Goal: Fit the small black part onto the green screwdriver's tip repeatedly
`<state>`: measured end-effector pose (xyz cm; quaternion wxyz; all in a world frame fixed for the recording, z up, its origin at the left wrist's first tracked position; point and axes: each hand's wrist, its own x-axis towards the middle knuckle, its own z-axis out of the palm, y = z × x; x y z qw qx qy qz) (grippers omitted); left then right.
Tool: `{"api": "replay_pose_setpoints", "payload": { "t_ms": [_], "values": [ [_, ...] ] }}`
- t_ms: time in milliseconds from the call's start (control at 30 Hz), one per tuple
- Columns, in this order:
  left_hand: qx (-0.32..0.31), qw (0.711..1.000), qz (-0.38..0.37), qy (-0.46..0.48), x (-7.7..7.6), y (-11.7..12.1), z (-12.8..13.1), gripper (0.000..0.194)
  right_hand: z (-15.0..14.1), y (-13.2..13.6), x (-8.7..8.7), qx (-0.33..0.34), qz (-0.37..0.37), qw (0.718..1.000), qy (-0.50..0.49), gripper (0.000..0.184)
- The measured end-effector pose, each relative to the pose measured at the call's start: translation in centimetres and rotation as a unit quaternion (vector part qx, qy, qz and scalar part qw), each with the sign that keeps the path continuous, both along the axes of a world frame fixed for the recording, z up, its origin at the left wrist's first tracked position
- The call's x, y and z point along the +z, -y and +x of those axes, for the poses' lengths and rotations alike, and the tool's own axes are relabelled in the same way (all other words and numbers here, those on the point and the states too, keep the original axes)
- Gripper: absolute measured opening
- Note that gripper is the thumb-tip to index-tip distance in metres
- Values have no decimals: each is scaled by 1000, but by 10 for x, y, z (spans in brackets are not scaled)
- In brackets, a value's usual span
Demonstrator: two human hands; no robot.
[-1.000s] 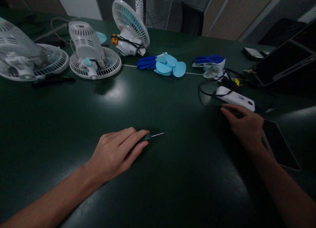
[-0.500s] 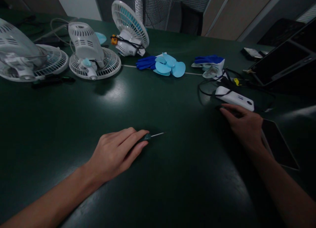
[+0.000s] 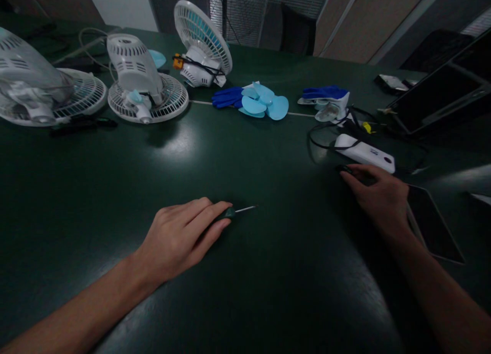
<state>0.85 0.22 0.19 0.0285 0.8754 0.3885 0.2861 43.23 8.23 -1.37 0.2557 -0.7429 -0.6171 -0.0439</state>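
Dark-green-handled screwdriver with a thin metal shaft [image 3: 230,212] sits in your left hand [image 3: 184,232], gripped between thumb and fingers, its shaft poking out past your fingertips toward your right-hand side. Your right hand [image 3: 378,191] pinches a small dark object [image 3: 344,168], too dim to identify. Just beyond that hand lies a white elongated plastic case [image 3: 368,154]; beside its wrist, a dark rectangular panel with a pale edge [image 3: 435,223].
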Motion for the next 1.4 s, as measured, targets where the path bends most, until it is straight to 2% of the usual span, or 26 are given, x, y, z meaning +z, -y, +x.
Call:
{"api": "replay_pose_setpoints", "payload": {
  "t_ms": [133, 167, 233, 300, 367, 467, 567, 767, 1000, 1400],
  "values": [
    [0, 1000, 2, 3, 0, 0, 1, 29, -20, 9, 16, 10, -33, 998, -46, 34],
    [-3, 1000, 0, 6, 1, 0, 1, 29, -29, 13, 21, 28, -38, 997, -61, 33],
    [-12, 1000, -5, 14, 2, 0, 1, 29, -50, 24, 30, 111, -44, 989, -91, 31],
    [-24, 999, -12, 23, 3, 1, 2, 28, -73, 39, 37, 220, -76, 964, -129, 30],
    [-37, 999, -22, 28, 4, 1, 2, 26, -94, 55, 40, 298, -132, 931, -162, 30],
    [-65, 997, -35, 36, 5, 1, 2, 25, -116, 74, 39, 382, -190, 889, -166, 26],
    [-89, 994, -38, 39, 6, 2, 3, 25, -126, 82, 34, 429, -198, 865, -168, 25],
    [-112, 993, -39, 15, 5, 2, 4, 25, -132, 80, 23, 471, -184, 847, -162, 23],
    [-114, 993, -41, 8, 5, 2, 4, 25, -132, 79, 18, 472, -187, 849, -144, 22],
    [-125, 990, -67, -18, 3, 1, 5, 27, -134, 80, 20, 478, -164, 853, -132, 20]
  ]
}}
